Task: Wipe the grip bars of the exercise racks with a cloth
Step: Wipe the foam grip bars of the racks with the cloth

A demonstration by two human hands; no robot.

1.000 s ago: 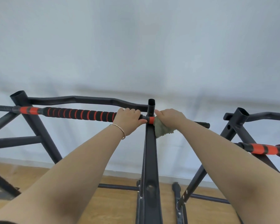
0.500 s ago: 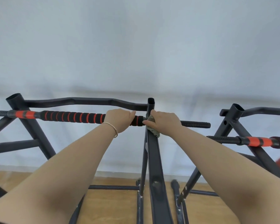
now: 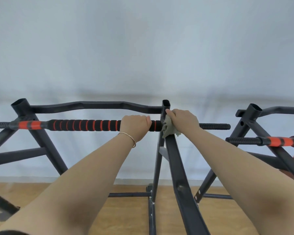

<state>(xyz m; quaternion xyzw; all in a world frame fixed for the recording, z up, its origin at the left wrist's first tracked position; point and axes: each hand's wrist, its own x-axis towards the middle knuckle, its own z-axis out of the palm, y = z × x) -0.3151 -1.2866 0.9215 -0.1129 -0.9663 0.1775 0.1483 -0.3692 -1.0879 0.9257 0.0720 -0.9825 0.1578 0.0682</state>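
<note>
Left grip (image 3: 134, 126) wraps the striped foam bar (image 3: 85, 125); right grip (image 3: 183, 120) clutches a pale cloth (image 3: 169, 130) against it beside the post (image 3: 165, 105).

Grip bar (image 3: 85, 125): horizontal, with a black foam sleeve ringed in thin orange. There is a solid orange band at its left end, and a bare ribbed black tip pokes out to the right past the centre post (image 3: 165, 106).

Cloth (image 3: 169, 129): pale grey-green and crumpled, bunched against the bar just where it meets the post. Its ragged edge hangs below.

Second grip bar (image 3: 261, 141): on the right-hand rack, ribbed black then orange, apart from the first.
</note>
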